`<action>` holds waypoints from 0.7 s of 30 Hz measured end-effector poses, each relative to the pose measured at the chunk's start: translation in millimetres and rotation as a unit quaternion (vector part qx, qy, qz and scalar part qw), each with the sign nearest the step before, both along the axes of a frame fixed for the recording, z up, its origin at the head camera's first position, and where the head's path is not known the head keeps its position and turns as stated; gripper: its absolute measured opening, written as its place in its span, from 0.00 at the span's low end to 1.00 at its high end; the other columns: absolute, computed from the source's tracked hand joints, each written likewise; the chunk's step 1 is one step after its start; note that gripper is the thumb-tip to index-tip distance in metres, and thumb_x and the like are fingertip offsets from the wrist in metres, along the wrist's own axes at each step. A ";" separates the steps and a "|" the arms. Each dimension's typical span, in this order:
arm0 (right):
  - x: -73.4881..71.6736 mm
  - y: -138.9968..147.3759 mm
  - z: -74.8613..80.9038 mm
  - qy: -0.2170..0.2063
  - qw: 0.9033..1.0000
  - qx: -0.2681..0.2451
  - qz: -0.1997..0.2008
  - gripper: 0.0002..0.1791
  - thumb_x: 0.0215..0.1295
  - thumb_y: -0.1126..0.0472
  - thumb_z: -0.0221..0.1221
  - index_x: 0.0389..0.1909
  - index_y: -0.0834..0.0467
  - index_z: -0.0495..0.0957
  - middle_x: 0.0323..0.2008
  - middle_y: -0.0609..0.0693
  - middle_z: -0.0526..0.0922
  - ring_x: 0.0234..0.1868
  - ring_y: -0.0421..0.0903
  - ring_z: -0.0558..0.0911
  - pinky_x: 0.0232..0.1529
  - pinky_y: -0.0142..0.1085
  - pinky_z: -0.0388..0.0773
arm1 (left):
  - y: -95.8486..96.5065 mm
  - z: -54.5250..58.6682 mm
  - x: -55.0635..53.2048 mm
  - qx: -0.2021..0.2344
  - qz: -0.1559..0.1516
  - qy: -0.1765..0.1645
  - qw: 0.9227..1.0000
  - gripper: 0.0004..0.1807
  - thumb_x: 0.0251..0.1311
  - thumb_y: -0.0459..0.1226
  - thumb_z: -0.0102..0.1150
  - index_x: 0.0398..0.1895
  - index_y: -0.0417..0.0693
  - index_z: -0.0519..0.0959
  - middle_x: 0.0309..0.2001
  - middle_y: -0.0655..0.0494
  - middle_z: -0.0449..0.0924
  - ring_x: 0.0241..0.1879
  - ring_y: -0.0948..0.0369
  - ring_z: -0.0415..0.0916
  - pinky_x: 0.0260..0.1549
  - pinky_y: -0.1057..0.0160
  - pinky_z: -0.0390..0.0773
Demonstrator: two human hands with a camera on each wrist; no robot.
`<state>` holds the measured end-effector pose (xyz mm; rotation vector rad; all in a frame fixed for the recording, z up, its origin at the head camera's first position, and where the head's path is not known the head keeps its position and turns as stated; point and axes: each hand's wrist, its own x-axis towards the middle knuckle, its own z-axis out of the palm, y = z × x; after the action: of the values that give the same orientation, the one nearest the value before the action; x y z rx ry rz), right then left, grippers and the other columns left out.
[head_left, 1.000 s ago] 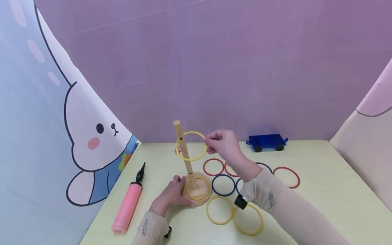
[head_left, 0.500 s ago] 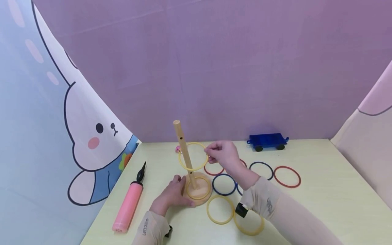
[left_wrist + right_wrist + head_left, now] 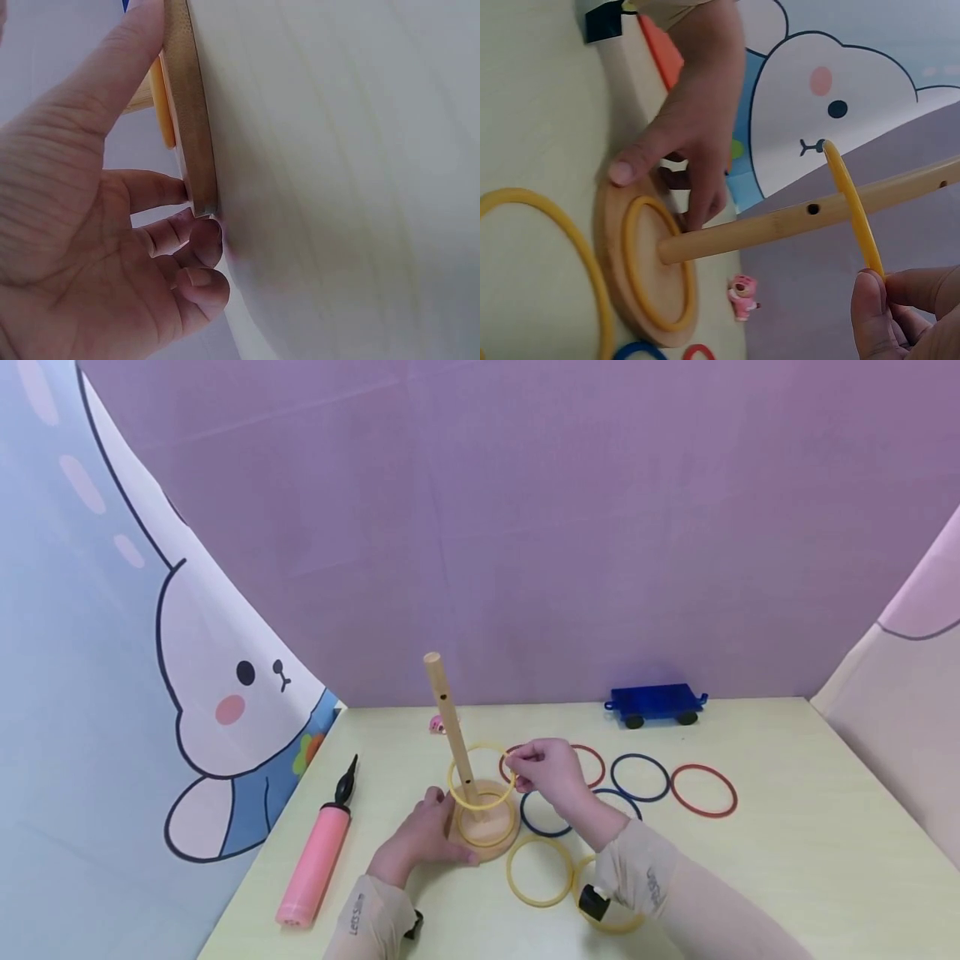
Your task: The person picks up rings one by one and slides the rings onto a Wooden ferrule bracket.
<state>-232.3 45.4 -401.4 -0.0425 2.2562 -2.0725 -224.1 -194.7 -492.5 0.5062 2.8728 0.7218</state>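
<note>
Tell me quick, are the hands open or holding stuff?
Left hand: holding the wooden base by its edge.
Right hand: pinching a yellow ring.

A pink pump (image 3: 315,867) (black-nozzled) and blue cart (image 3: 654,702) sit apart

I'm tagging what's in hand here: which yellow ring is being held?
The yellow ring pinched by the right hand, around the post above the base. Another yellow ring lies on the base, the rest on the table.

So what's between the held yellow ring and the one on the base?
Only a bare stretch of wooden peg with one dark hole; the right wrist view shows it.
</note>
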 end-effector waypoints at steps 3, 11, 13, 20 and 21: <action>-0.5 -0.8 -13.0 -0.005 1.000 0.017 -0.003 0.03 0.60 0.71 0.64 0.31 0.69 0.83 0.26 0.59 0.83 0.20 0.43 0.80 0.30 0.43 0.84 | 0.0 0.0 -0.7 -0.003 0.000 0.003 1.000 0.62 0.30 0.61 0.79 0.72 0.46 0.63 0.52 0.46 0.64 0.49 0.50 0.68 0.50 0.47 0.73; 3.1 -4.4 -44.8 -0.022 0.999 0.041 0.003 0.03 0.60 0.71 0.64 0.32 0.69 0.82 0.28 0.63 0.83 0.19 0.43 0.81 0.28 0.41 0.83 | 0.2 1.0 -0.7 -0.001 0.000 0.001 1.000 0.65 0.29 0.59 0.80 0.74 0.45 0.60 0.51 0.48 0.64 0.47 0.53 0.67 0.49 0.48 0.74; 4.6 -5.5 -51.6 -0.025 0.999 0.042 0.004 0.03 0.60 0.72 0.63 0.32 0.70 0.81 0.26 0.61 0.83 0.19 0.44 0.81 0.28 0.42 0.83 | 0.3 0.9 -0.9 -0.004 0.000 0.000 1.000 0.66 0.29 0.59 0.80 0.74 0.42 0.59 0.52 0.47 0.64 0.47 0.52 0.67 0.50 0.48 0.73; 5.6 -7.9 -67.9 -0.025 0.997 0.073 -0.002 0.03 0.59 0.72 0.62 0.32 0.70 0.82 0.23 0.58 0.83 0.21 0.51 0.83 0.29 0.45 0.83 | 0.6 -1.4 -2.8 -0.005 0.004 -0.010 1.000 0.68 0.30 0.61 0.78 0.73 0.36 0.57 0.54 0.45 0.64 0.50 0.52 0.67 0.53 0.47 0.72; 5.1 -8.0 -69.8 -0.026 0.997 0.077 -0.002 0.03 0.59 0.72 0.62 0.32 0.69 0.82 0.23 0.58 0.83 0.21 0.51 0.83 0.29 0.44 0.83 | 0.6 -1.5 -2.7 -0.005 0.003 -0.010 1.000 0.68 0.30 0.61 0.78 0.73 0.36 0.57 0.54 0.45 0.64 0.50 0.52 0.67 0.53 0.47 0.72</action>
<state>-227.2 37.4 -471.1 0.0250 2.3775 -1.8731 -226.8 -194.1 -494.0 0.4869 2.8589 0.7101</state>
